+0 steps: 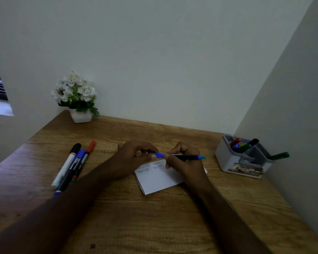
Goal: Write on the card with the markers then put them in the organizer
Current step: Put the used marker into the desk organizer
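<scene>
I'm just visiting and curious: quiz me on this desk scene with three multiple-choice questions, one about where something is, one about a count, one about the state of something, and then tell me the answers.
1. Where does the flower pot stand?
A. far left corner of the desk
B. beside the organizer
C. on the card

2. How many markers lie loose on the desk to the left of the hands?
A. one
B. three
C. five

3. What is the state of the card?
A. blank
B. bearing rows of handwritten letters
C. crumpled into a ball

Answers:
1. A, the pot sits against the wall at the desk's far left.
2. B, a white marker, a blue marker and a red-capped marker lie side by side.
3. B, letter rows show at the card's top, beneath the left hand and right hand, which both hold a blue-capped marker.
</scene>
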